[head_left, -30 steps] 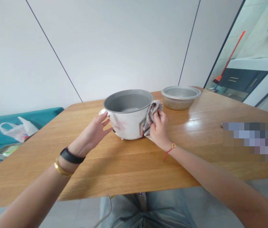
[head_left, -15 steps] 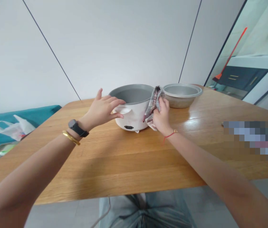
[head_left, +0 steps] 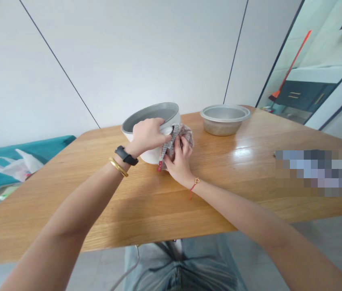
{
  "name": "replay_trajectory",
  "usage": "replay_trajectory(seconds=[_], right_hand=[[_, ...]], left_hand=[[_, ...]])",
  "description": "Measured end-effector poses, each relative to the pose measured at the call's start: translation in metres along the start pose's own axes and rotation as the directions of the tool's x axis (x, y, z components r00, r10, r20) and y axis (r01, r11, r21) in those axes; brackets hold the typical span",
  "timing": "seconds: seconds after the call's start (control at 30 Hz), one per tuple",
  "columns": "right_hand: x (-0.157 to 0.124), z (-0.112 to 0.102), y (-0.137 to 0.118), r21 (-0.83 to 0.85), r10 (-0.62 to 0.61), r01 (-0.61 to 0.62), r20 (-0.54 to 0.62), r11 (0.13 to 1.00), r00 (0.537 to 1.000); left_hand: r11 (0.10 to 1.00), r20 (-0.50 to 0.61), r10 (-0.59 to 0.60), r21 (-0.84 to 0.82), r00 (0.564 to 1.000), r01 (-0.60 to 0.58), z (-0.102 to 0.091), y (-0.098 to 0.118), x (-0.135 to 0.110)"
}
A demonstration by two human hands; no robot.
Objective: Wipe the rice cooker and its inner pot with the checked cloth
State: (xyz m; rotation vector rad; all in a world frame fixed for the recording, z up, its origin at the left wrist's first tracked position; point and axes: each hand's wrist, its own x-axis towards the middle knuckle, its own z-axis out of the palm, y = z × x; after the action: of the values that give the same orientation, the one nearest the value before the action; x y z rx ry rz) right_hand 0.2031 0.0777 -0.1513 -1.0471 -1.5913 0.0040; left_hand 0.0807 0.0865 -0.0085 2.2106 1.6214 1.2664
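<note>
A white rice cooker body (head_left: 151,113) with a grey inside rests on the wooden table, tilted and without a lid. My left hand (head_left: 148,135) is closed around its handle at the near rim. With my right hand (head_left: 179,163) I hold a crumpled checked cloth (head_left: 186,133) against the cooker's outer side, just below and right of the handle. A small red tag hangs from the cloth. The cloth and both hands hide much of the cooker's front. To the right stands a silver inner pot (head_left: 224,127), upright and apart from both hands.
The wooden table (head_left: 219,169) reaches a pale panelled wall. A blurred-out patch (head_left: 316,171) lies at the table's right. Left of the table, a white plastic bag (head_left: 16,165) sits on a teal seat (head_left: 58,145). A cord (head_left: 133,266) hangs below the front edge.
My left hand has gone from open fingers at the rim to a grip on the handle. The cooker has turned and tilted. My right hand has moved left with the cloth, across the cooker's side.
</note>
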Motion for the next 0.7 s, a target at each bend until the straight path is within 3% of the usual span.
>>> replay_trajectory(seconds=[0.17,0.27,0.37,0.47,0.6,0.7], right_hand=[[0.032,-0.025,-0.048,-0.076,-0.054,0.056,0.018,0.996,0.998],[0.034,-0.026,-0.069,-0.070,-0.115,0.118,0.052,0.990,0.992],[0.022,-0.014,-0.068,-0.038,-0.167,0.173,0.113,0.984,0.979],[0.008,0.002,-0.051,-0.021,-0.185,0.190,0.143,0.982,0.972],[-0.005,0.029,-0.036,-0.051,-0.127,0.127,-0.002,0.991,0.992],[-0.006,0.050,-0.044,0.041,0.067,-0.060,-0.194,0.997,0.979]], left_hand=[[0.950,-0.246,-0.175,-0.297,0.953,0.097,-0.019,0.012,-0.017],[0.834,-0.302,-0.295,-0.545,0.907,0.090,-0.019,0.010,-0.029],[0.676,-0.348,-0.382,-0.737,0.856,0.003,-0.018,0.009,-0.040],[0.563,-0.414,-0.439,-0.818,0.798,-0.114,-0.021,0.012,-0.045],[0.458,-0.466,-0.452,-0.853,0.760,-0.250,-0.025,0.015,-0.050],[0.437,-0.474,-0.450,-0.856,0.757,-0.277,-0.026,0.015,-0.053]])
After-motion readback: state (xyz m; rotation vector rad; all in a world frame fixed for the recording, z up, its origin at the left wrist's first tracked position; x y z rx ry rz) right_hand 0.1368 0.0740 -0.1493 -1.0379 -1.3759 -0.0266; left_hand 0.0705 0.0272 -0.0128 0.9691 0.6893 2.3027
